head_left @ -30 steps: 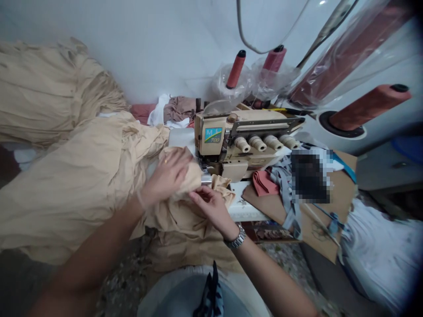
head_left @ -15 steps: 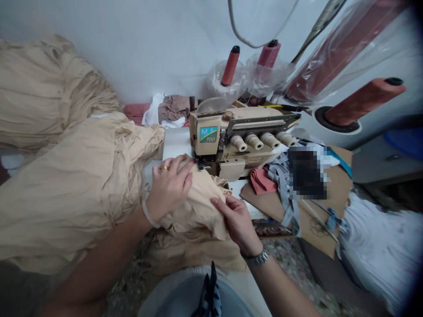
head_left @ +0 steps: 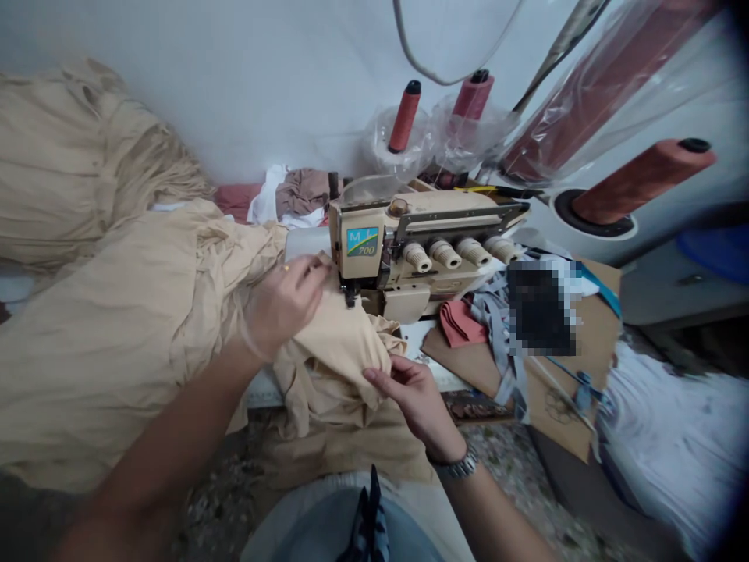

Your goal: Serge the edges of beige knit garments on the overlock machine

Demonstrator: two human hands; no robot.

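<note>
Okay, the beige cloth lies bunched over the bench, right up against the presser foot of the overlock sewing machine, and it runs between both hands. The left hand has its grip pressed together, pinching the cloth just beside the presser foot. The right hand sits nearer the body at the cloth's folded edge, its grip loosely spread, thumb and fingers on either side of a fold; whether it actually pinches cannot be told. More of the same cloth heaps up to the left. Right of the machine, a folded red cloth lies on a cardboard sheet, beside grey strips.
</note>
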